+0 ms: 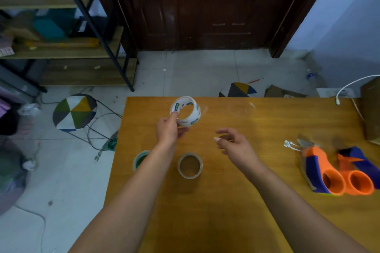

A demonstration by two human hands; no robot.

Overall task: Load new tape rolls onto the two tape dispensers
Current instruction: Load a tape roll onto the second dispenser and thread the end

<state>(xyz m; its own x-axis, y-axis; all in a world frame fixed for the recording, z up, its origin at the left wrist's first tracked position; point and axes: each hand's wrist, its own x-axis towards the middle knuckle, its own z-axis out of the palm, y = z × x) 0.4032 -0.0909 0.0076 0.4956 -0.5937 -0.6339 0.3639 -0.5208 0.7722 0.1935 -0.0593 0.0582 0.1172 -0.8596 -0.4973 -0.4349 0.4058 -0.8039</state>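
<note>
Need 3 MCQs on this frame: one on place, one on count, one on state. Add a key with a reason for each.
1. Where do the two tape dispensers lie?
A. On the right side of the table
B. On the stool
C. On the shelf

2. How many tape rolls show?
A. One
B. Three
C. Five

3. The white tape roll is:
A. Flat on the table
B. Mounted on a dispenser
C. Held up in the left hand

Key:
1 A: both dispensers lie side by side near the table's right edge.
2 B: there is the white tape roll, a clear roll flat on the table, and a green roll partly hidden by the left forearm.
3 C: the left hand grips its rim, and the roll is raised off the table.
</note>
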